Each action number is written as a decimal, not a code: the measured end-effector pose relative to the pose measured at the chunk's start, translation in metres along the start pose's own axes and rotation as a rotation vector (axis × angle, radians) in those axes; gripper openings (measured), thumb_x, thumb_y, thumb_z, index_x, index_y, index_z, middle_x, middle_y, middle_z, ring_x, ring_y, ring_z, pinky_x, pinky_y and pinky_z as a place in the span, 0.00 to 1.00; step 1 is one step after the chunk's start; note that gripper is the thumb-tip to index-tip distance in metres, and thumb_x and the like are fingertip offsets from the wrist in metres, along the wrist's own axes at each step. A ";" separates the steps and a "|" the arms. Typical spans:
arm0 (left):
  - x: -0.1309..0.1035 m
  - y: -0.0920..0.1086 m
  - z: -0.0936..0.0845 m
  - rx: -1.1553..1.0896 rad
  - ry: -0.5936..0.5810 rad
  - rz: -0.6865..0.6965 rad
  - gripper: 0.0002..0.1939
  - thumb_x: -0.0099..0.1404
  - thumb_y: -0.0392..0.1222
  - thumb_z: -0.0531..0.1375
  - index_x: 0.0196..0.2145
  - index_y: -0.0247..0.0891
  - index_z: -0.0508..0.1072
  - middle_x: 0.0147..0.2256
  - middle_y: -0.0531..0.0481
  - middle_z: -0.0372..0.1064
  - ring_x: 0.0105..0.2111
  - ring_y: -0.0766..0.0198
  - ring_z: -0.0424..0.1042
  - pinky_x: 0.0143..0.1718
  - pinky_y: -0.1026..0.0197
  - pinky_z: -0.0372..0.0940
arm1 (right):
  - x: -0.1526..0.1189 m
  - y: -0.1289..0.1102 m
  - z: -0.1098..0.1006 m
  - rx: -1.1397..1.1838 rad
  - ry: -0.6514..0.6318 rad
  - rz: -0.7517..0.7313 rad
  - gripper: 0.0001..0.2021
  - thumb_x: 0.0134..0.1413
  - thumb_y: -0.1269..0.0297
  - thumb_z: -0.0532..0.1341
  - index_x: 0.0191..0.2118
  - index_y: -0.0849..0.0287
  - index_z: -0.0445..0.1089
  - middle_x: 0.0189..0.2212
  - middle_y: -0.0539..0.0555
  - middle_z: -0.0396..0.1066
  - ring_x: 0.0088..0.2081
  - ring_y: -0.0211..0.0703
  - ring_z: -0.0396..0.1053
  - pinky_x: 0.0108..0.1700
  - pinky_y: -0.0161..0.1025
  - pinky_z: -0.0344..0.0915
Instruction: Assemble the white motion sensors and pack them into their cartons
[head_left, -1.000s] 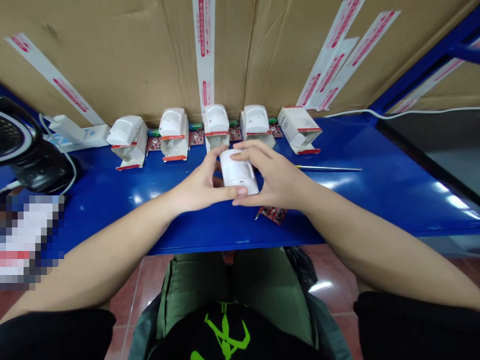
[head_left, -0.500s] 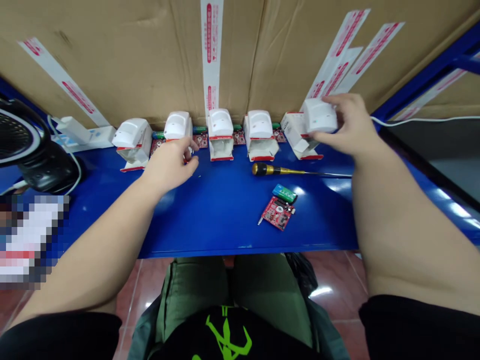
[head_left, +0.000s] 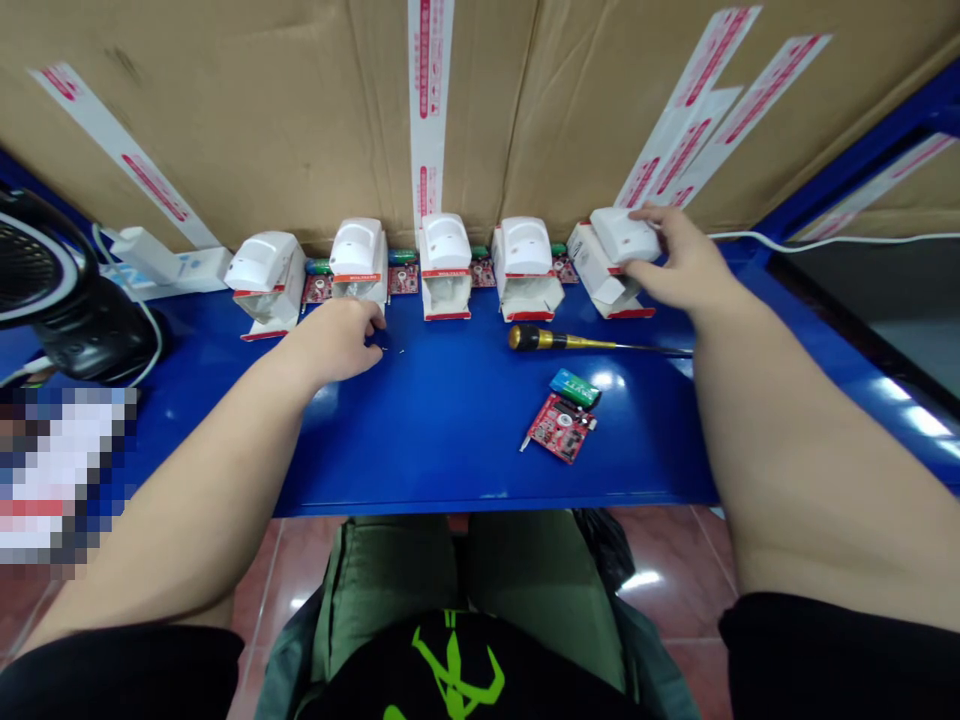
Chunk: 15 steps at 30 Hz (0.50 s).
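At the right end of the row, my right hand [head_left: 679, 255] grips a white motion detector [head_left: 626, 234] between thumb and fingers. The detector rests tilted on top of an open white-and-red box [head_left: 596, 270]. My left hand [head_left: 337, 342] is low over the blue table, fingers loosely curled and thumb apart from them, with nothing visible in the grasp. Just right of its thumb lie tiny screw-like bits [head_left: 402, 351]. Behind it, another white detector [head_left: 356, 246] sits on its box [head_left: 360, 285].
More detectors sit on open boxes [head_left: 448, 295] along the cardboard wall, with red circuit boards [head_left: 405, 279] between them. A screwdriver [head_left: 555, 339] lies before the row. Nearer are a loose circuit board [head_left: 562, 428] and a green-blue battery [head_left: 575, 388]. A black fan [head_left: 90, 310] stands left.
My right hand has lowered the motion detector leftward onto the rightmost box. My left hand has shifted slightly down and left, nearer the table surface.
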<state>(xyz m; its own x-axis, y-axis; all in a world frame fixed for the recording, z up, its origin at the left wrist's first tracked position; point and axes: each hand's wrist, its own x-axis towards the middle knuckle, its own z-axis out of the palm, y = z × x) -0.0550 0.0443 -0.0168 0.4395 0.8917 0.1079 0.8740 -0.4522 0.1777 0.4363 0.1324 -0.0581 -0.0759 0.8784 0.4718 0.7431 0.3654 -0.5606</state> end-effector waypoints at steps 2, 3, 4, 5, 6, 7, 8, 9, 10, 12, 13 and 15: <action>0.000 -0.001 0.001 -0.020 -0.004 0.024 0.18 0.54 0.43 0.63 0.41 0.41 0.84 0.28 0.49 0.78 0.27 0.56 0.77 0.36 0.54 0.77 | -0.001 -0.003 -0.005 -0.024 0.024 -0.045 0.32 0.48 0.61 0.72 0.60 0.49 0.70 0.68 0.69 0.70 0.65 0.71 0.71 0.68 0.69 0.65; 0.000 0.000 0.002 -0.034 -0.008 0.038 0.18 0.54 0.42 0.62 0.41 0.41 0.85 0.28 0.49 0.78 0.28 0.56 0.77 0.36 0.54 0.77 | -0.002 -0.006 -0.009 -0.045 0.047 -0.071 0.32 0.47 0.62 0.71 0.61 0.50 0.70 0.69 0.70 0.69 0.68 0.71 0.69 0.70 0.69 0.63; -0.001 0.000 0.003 -0.051 -0.011 0.050 0.18 0.54 0.41 0.62 0.41 0.41 0.85 0.28 0.49 0.79 0.28 0.57 0.77 0.36 0.55 0.77 | -0.003 -0.011 -0.015 -0.073 0.080 -0.091 0.31 0.47 0.64 0.70 0.60 0.51 0.70 0.68 0.72 0.69 0.70 0.71 0.68 0.70 0.69 0.63; -0.001 0.002 0.003 -0.067 -0.015 0.059 0.18 0.53 0.40 0.61 0.41 0.41 0.85 0.28 0.49 0.79 0.28 0.57 0.78 0.35 0.55 0.77 | -0.006 -0.017 -0.021 -0.105 0.120 -0.102 0.31 0.48 0.65 0.69 0.60 0.53 0.71 0.67 0.72 0.70 0.70 0.70 0.68 0.69 0.68 0.64; -0.001 0.004 0.003 -0.082 -0.021 0.065 0.19 0.53 0.40 0.61 0.41 0.41 0.85 0.29 0.49 0.80 0.28 0.57 0.78 0.35 0.55 0.77 | -0.008 -0.026 -0.027 -0.139 0.161 -0.100 0.29 0.48 0.66 0.68 0.59 0.53 0.71 0.65 0.72 0.72 0.69 0.69 0.69 0.68 0.68 0.66; -0.001 0.006 0.003 -0.095 -0.031 0.070 0.19 0.53 0.39 0.60 0.42 0.41 0.85 0.30 0.49 0.81 0.29 0.57 0.79 0.35 0.55 0.77 | -0.011 -0.036 -0.033 -0.164 0.212 -0.078 0.26 0.49 0.66 0.68 0.57 0.53 0.72 0.62 0.72 0.73 0.67 0.68 0.71 0.66 0.66 0.68; -0.002 0.009 0.003 -0.105 -0.042 0.071 0.20 0.54 0.39 0.60 0.42 0.41 0.86 0.30 0.49 0.81 0.30 0.57 0.80 0.36 0.56 0.78 | -0.015 -0.047 -0.039 -0.181 0.252 -0.041 0.23 0.50 0.65 0.68 0.54 0.53 0.73 0.59 0.70 0.75 0.64 0.67 0.74 0.63 0.65 0.70; -0.002 0.013 0.003 -0.111 -0.057 0.072 0.21 0.54 0.38 0.60 0.43 0.41 0.86 0.32 0.49 0.82 0.31 0.57 0.80 0.37 0.56 0.78 | -0.019 -0.060 -0.043 -0.171 0.281 0.002 0.19 0.48 0.64 0.69 0.49 0.53 0.74 0.54 0.69 0.78 0.58 0.65 0.78 0.60 0.64 0.72; -0.002 0.016 0.002 -0.115 -0.071 0.072 0.21 0.54 0.38 0.60 0.44 0.41 0.86 0.33 0.48 0.83 0.31 0.57 0.81 0.38 0.56 0.78 | -0.024 -0.075 -0.045 -0.131 0.256 0.036 0.15 0.48 0.64 0.69 0.45 0.52 0.74 0.47 0.66 0.80 0.49 0.61 0.80 0.55 0.61 0.74; -0.003 0.023 0.001 -0.121 -0.085 0.081 0.21 0.56 0.38 0.60 0.44 0.40 0.86 0.34 0.48 0.83 0.32 0.57 0.81 0.39 0.56 0.78 | -0.035 -0.104 -0.047 -0.019 0.126 0.017 0.09 0.50 0.60 0.68 0.39 0.52 0.74 0.37 0.61 0.80 0.38 0.53 0.78 0.46 0.56 0.74; -0.003 0.026 0.001 -0.128 -0.085 0.093 0.20 0.57 0.38 0.60 0.44 0.40 0.86 0.34 0.48 0.83 0.32 0.57 0.81 0.40 0.55 0.78 | -0.040 -0.119 -0.046 0.012 0.024 -0.017 0.08 0.50 0.58 0.69 0.36 0.52 0.74 0.33 0.58 0.78 0.34 0.50 0.76 0.42 0.53 0.73; -0.004 0.031 0.002 -0.150 -0.081 0.124 0.17 0.60 0.38 0.61 0.43 0.40 0.86 0.34 0.47 0.83 0.32 0.58 0.81 0.41 0.55 0.78 | -0.048 -0.142 -0.043 0.032 -0.176 -0.093 0.10 0.49 0.53 0.70 0.32 0.51 0.75 0.26 0.54 0.74 0.29 0.46 0.70 0.35 0.48 0.69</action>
<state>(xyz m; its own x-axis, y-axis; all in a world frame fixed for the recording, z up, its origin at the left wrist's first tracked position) -0.0291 0.0270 -0.0136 0.5626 0.8246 0.0597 0.7741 -0.5508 0.3120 0.3629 0.0247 0.0279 -0.2603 0.8795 0.3984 0.7059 0.4549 -0.5429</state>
